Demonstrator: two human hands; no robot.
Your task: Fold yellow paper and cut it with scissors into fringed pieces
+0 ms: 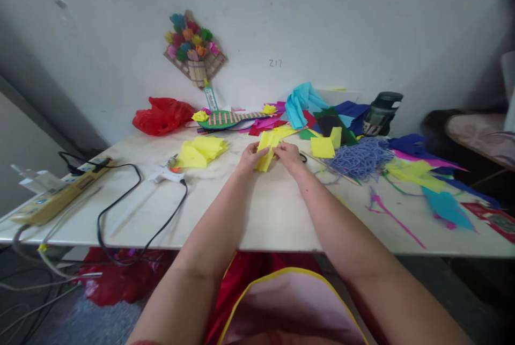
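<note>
Both my hands meet over the middle of the white table (257, 216). My left hand (250, 157) pinches a folded piece of yellow paper (266, 153) from the left, fingers closed on it. My right hand (288, 153) grips the same yellow paper from the right, fingers curled. A pile of yellow paper pieces (200, 152) lies just left of my hands, and a yellow square (322, 147) lies to the right.
A glue gun (166, 174) with a black cord and a power strip (60, 192) lie at left. A red plastic bag (161, 116), coloured paper scraps, blue-purple string (358, 157) and a dark bottle (380, 114) crowd the back and right. A paper-flower craft (193, 47) hangs on the wall.
</note>
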